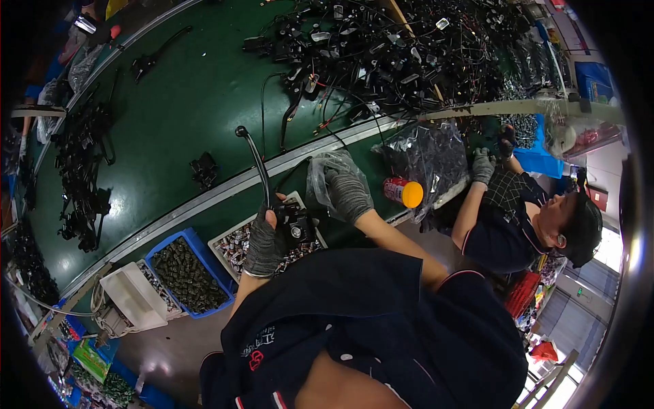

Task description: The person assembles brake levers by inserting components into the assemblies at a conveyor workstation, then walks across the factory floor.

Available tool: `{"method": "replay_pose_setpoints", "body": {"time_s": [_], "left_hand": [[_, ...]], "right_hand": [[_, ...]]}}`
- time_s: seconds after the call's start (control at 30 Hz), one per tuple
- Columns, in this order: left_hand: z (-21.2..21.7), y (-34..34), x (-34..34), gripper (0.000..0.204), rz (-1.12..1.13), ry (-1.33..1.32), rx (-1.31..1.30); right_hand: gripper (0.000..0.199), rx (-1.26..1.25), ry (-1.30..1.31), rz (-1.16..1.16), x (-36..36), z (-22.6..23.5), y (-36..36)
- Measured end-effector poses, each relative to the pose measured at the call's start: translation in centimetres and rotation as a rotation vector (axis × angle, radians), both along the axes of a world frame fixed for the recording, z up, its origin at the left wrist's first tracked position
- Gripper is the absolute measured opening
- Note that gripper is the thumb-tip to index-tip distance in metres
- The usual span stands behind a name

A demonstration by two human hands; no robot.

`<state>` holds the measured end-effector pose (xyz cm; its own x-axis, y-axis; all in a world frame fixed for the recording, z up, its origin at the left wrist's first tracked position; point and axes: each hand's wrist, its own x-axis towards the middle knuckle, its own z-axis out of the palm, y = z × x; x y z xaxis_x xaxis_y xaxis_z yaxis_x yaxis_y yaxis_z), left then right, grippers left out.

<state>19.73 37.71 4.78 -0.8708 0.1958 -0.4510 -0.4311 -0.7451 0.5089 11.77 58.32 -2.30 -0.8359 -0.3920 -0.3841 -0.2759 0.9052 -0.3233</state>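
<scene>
- In the head view, the work looked part done: the lever [259, 163] seemed joined to the black block [296, 230] at its near end.
- Lever and block were up in the left hand [263, 249], over the white bin [231, 247] of little bits.
- The clear bag [320, 183] was just to the right, apart from the lever, so those two had not been put together.
- A lot seemed left: a big pile [381, 58] of black parts lay far off on the green table [184, 116], and a smaller heap [78, 177] lay on the left. I could not tell which of those were done.
- The left hand was closed around the lever's near end, by the block, with its thumb on top.
- The right hand [349, 193] had bent fingers, with the bag about them. The tips were hard to see, so I could not tell if they pinched it or how wide they were.
- The jar [411, 194] was to the right, not touched by either hand.
</scene>
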Motion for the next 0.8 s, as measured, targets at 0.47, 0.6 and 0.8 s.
{"method": "replay_pose_setpoints", "body": {"time_s": [0.47,0.6,0.8], "left_hand": [[0.4,0.2,0.2,0.069,-0.019,-0.009,0.014],[0.5,0.3,0.7,0.068,0.020,-0.023,-0.003],[-0.8,0.3,1.3,0.057,0.063,0.049,-0.032]], "right_hand": [[0.030,-0.145,-0.003,-0.151,-0.4,1.8,0.1],[0.024,-0.325,-0.052,-0.288,-0.1,7.6,-1.5],[0.019,-0.759,-0.085,0.080,1.2,14.4,-5.1]]}}
